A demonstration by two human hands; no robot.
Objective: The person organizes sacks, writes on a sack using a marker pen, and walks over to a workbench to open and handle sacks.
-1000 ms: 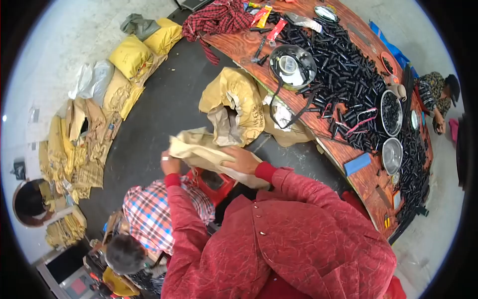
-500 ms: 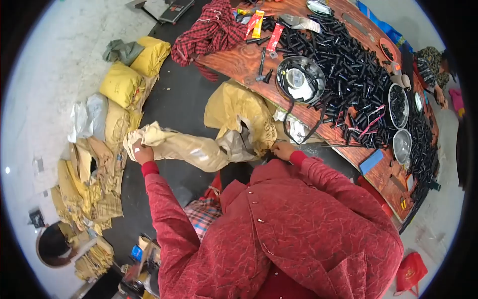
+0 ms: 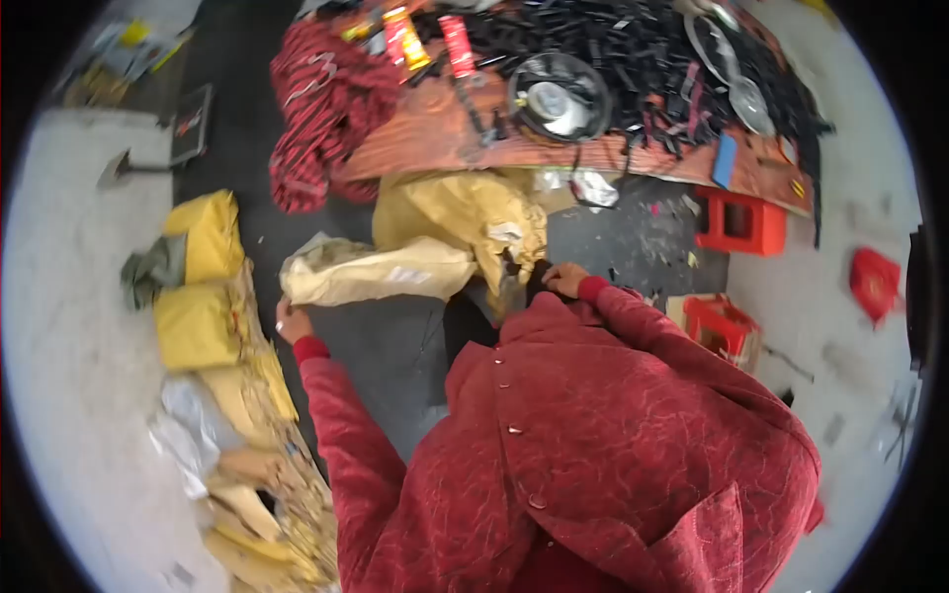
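Note:
A crumpled tan paper sack (image 3: 435, 203) stands in front of me below the table edge, its long pale end (image 3: 381, 275) stretched out to the left. My left hand (image 3: 292, 321) is closed on the lower left corner of that end. At the sack's gathered right side, my right hand (image 3: 565, 279) has its fingers curled against the edge; a dark gap beside them partly hides the grip. Grey lining shows at the torn middle of the sack.
Black tube-like parts (image 3: 633, 59) heap on the wooden table (image 3: 435, 124) with a metal bowl (image 3: 559, 94). A red checked cloth (image 3: 331, 109) hangs at its left corner. Yellow sacks (image 3: 198, 326) line the floor at left; a red plastic stool (image 3: 743, 219) stands right.
My view has turned, and the table now lies straighter ahead. The sack's left end has opened out flatter, and my left hand has shifted from its bunched top to its lower corner.

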